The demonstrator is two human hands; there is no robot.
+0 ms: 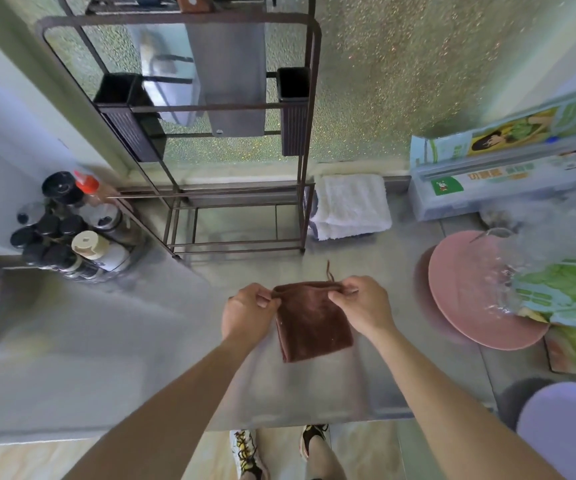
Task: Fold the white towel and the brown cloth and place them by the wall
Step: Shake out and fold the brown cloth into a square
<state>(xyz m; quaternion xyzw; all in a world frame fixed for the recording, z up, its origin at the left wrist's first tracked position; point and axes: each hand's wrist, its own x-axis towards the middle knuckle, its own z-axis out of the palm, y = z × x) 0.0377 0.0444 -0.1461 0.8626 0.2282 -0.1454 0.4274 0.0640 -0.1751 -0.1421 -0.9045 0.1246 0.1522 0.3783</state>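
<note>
1. Cloth status: brown cloth [312, 322] is folded into a small rectangle and held over the grey counter [113, 327], nearer the person than the metal rack [234, 216].
2. Left hand [248, 315] pinches the cloth's upper left corner between thumb and fingers; grip closed on the fabric.
3. Right hand [362, 303] pinches the upper right corner the same way; grip closed on the fabric.
4. Cloth relative to grip: its top edge runs taut between the two hands, and the rest of it extends from that edge toward the person. Cannot tell whether the lower part rests on the counter or hangs just above it.
5. A thin hanging loop [329, 271] of the same brown rises from the top edge, pointing toward the rack.
6. White towel [350, 206] lies folded on the counter just right of the rack's right leg, with its far edge against the base of the wall [400, 81]. It is well apart from both hands.
7. Left of the rack: a cluster of spice jars [68, 230] with dark lids, one red-capped.
8. Right of the rack, beyond the towel: a box of wrap [497, 188] by the wall, and nearer the person a pink plate [466, 292] partly covered by a clear plastic bag [556, 258].
</note>
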